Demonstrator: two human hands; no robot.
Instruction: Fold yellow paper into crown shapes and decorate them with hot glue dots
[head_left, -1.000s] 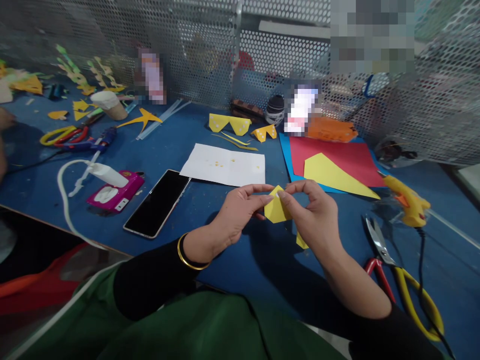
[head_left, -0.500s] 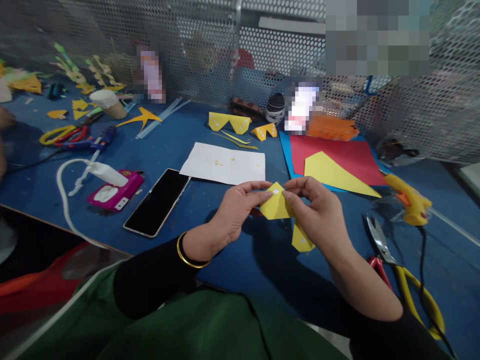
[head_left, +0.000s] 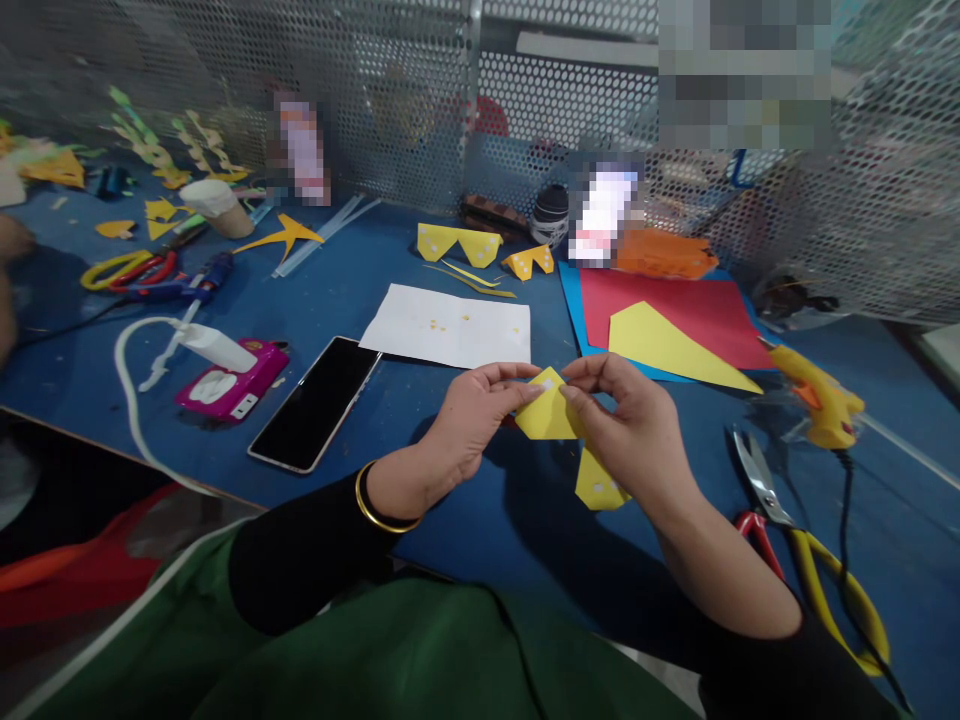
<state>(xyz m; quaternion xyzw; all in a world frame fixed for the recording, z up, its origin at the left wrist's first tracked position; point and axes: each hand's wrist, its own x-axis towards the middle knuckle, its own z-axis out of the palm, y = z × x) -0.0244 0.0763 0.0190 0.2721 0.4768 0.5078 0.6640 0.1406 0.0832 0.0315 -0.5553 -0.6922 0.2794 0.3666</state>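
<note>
Edging slightly left since a second ago, the cutout (head_left: 546, 415) is also showing more of its lower part beneath the right hand (head_left: 634, 430).

Toward the left of the table (head_left: 465, 520), a pink socket (head_left: 244, 382) is holding a white plug (head_left: 217, 347). Just beside it, a phone (head_left: 315, 405) is lying aslant, its far corner meeting the white sheet (head_left: 450, 325).

Next comes the left hand (head_left: 469, 420), whose thumb and forefinger are pinching the cutout's left edge, the thumb tip lying by a white dot. Between the two hands, the yellow cutout is hanging above the table, in front of the white sheet. Its upper part is pointing its corner away from the person, with a straight edge facing back; its lower part is poking out toward the person, under the right palm. Its long axis is running aslant, from far left to near right, the middle being hidden. The right thumb and forefinger are gripping it near that corner; how the other right fingers are bending, I cannot tell.

Farther right, a yellow sheet (head_left: 667, 345) is lying over a red one (head_left: 712, 310), then a glue gun (head_left: 829, 400) and scissors (head_left: 761, 480) are resting apart.
</note>
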